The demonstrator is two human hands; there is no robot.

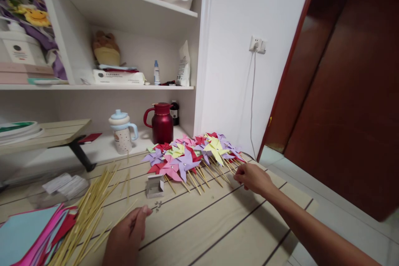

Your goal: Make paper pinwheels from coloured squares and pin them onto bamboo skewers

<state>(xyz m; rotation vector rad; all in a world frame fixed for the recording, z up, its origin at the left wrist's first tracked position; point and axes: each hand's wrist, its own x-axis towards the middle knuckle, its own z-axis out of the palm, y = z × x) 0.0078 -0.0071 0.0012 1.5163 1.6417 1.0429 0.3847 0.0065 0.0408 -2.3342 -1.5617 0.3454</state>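
My right hand (pixel 251 178) is closed in a pinch at the right end of a pile of paper pinwheels (pixel 187 153), around the stick of a purple pinwheel (pixel 232 149). The pinwheels are pink, purple, red and yellow, with their thin wooden sticks pointing toward me. My left hand (pixel 129 230) hovers at the front, thumb and fingers pressed together; whatever may be in them is hidden. Small metal pins (pixel 158 205) lie just beyond its fingertips, near an open little box (pixel 155 186). Beside this hand is a loose heap of wooden sticks (pixel 89 208).
Coloured paper sheets (pixel 28 232) and a clear plastic bag (pixel 59 187) lie at the left. Behind the table (pixel 199 224) stand a lidded cup (pixel 123 133) and a red jug (pixel 162 124) under a white shelf (pixel 140 88). A small raised stand (pixel 62 129) is at far left.
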